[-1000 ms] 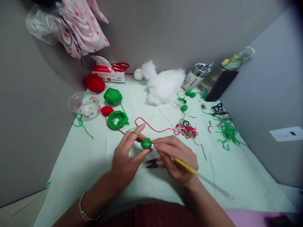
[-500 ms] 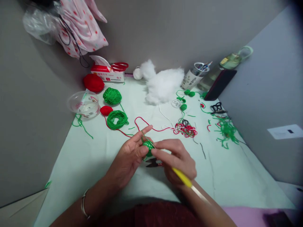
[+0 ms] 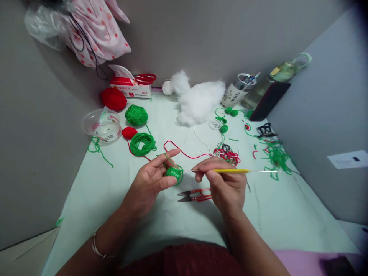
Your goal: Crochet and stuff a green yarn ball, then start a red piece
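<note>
Between the thumb and fingers of my left hand (image 3: 149, 182) is a small round green crochet piece (image 3: 173, 173). Green yarn runs over my raised left index finger. My right hand (image 3: 225, 182) pinches a crochet hook (image 3: 231, 171) by its yellow handle, the shaft lying level and its thin tip pointing left at the piece. A green loop surrounds the near edge of the piece; whether the tip sits in it I cannot tell. Below, thread snips (image 3: 195, 194) with orange-red handles lie on the table, blades to the left, partly behind my right hand.
Green yarn balls (image 3: 136, 115), a green coil (image 3: 142, 144), red yarn (image 3: 114, 99) and a plastic bowl (image 3: 86, 124) stand at left. White stuffing (image 3: 201, 101) lies at the back. Tangled red yarn (image 3: 227, 156), green scraps (image 3: 278, 156), a pen holder (image 3: 234, 94) and a bottle (image 3: 257, 90) are right.
My right hand has moved right, away from the piece, and the hook has swung from a steep slant to level. The crochet piece has shifted slightly left and up. The snips are more exposed.
</note>
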`<state>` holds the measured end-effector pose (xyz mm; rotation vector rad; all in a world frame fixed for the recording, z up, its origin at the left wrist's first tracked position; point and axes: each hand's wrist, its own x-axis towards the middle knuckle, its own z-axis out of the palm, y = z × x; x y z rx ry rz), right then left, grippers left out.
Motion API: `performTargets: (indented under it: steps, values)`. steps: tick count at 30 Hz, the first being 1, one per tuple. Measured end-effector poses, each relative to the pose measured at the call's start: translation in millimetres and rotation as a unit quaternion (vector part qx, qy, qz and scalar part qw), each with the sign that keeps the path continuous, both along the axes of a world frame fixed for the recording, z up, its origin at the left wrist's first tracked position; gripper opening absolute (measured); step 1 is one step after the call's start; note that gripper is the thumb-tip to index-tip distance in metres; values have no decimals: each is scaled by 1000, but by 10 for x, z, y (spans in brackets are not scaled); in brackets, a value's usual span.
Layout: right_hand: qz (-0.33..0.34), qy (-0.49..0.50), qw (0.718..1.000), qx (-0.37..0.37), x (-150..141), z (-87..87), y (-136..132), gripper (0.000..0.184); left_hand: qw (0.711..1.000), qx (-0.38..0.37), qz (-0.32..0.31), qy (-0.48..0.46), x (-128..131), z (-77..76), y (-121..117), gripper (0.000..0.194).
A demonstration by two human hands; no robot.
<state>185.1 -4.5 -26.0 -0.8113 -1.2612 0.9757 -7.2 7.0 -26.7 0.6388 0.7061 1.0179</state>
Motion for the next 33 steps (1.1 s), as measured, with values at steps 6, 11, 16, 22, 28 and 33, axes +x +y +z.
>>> performTargets:
  steps: [6,11,16,22,28,33]
  values:
    - [107,108,979,-133,-6,5,45,9,996,-20,-62,-59,59,-30,-20,38]
    - [104,66,986,-109,-7,-27,32,12,996,-23,-73,-38,77,-44,-35,36]
    - [86,105,980,-147,-16,7,71,10,997,-37,-61,-37,36,-21,-2,32]
    - [77,84,985,-132,-43,-1,64,12,997,7,-69,-19,38,-88,-14,43]
    - [7,-107,994,24,-103,9,13,21,998,31,-38,47,77,-119,-72,52]
    - [24,-49,998,-14,-102,-37,14,15,994,61,0,93,90,-70,-91,61]
